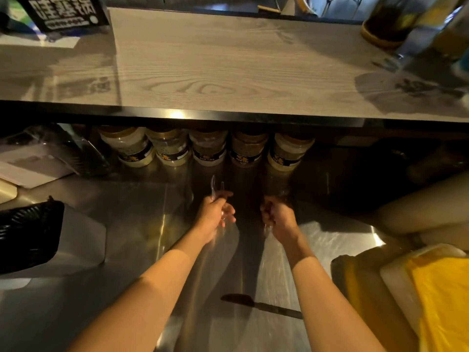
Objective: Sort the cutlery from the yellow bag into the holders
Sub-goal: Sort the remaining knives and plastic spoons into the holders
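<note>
A: What lies nearest, and why there?

B: A dark-handled knife (261, 306) flat on the steel surface (127, 250) between the forearms; set apart from the clear pieces, I'd judge; to the right the yellow bag (441, 295) sits close at the edge, within easy reach for the next handful.

A: And the hands?

B: Both are out over the middle of the surface; the left hand (215, 212) has its grip curled round clear plastic cutlery (214, 188) — two thin ends stick up past the fingers, likely spoons or forks, too blurred to tell; the right hand (278, 215) is fisted too, with something clear trailing below it, though what it pinches I cannot tell.

A: Why held upright like that?

B: My guess — handles gathered in the fist so pieces drop into a holder end-first; no holder is plainly visible.

A: Beyond them?

B: A row of labelled jars (206, 148) tucked under the wooden shelf (228, 59); a black basket (28, 235) at the left.
</note>
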Action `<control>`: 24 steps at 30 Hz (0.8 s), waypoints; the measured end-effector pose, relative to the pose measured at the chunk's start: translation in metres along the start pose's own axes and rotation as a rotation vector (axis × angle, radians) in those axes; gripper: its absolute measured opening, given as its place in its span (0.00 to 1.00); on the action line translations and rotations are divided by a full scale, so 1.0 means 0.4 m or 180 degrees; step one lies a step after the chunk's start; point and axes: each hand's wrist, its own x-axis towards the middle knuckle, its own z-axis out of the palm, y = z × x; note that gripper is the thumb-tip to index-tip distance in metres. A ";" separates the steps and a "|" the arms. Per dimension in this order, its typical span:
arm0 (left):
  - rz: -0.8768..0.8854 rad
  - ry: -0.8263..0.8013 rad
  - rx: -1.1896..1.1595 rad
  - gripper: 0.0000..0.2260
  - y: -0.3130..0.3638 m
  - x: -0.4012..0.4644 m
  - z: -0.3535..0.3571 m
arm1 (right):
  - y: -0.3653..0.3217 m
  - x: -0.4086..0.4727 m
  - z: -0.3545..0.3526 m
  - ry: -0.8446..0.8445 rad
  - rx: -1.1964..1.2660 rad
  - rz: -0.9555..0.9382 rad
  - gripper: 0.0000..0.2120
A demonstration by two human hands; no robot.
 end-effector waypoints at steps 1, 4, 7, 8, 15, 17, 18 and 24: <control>0.0004 -0.0052 -0.0114 0.09 -0.002 -0.017 0.004 | 0.015 -0.034 -0.008 -0.0183 0.0360 0.0031 0.10; -0.0123 -0.0162 -0.0651 0.11 0.004 -0.076 0.011 | 0.049 -0.144 -0.013 -0.0823 0.1353 -0.0109 0.01; -0.0388 -0.0376 -0.1043 0.15 0.032 -0.148 -0.003 | 0.063 -0.234 0.005 -0.0908 0.1667 -0.0128 0.07; -0.0459 -0.0485 -0.1035 0.18 0.040 -0.177 -0.015 | 0.060 -0.266 0.016 -0.0912 0.1647 -0.0134 0.07; -0.0342 -0.0783 -0.1187 0.20 0.061 -0.350 -0.128 | 0.064 -0.453 0.106 -0.0998 0.1528 -0.0114 0.07; -0.0175 -0.0798 -0.1100 0.17 0.061 -0.379 -0.174 | 0.078 -0.489 0.136 -0.1138 0.1453 -0.0077 0.05; -0.0090 -0.0840 -0.1057 0.17 0.062 -0.397 -0.204 | 0.087 -0.508 0.155 -0.1227 0.1391 -0.0048 0.05; 0.0389 -0.0829 -0.1064 0.14 0.083 -0.491 -0.394 | 0.118 -0.636 0.319 -0.1261 0.1311 0.0011 0.21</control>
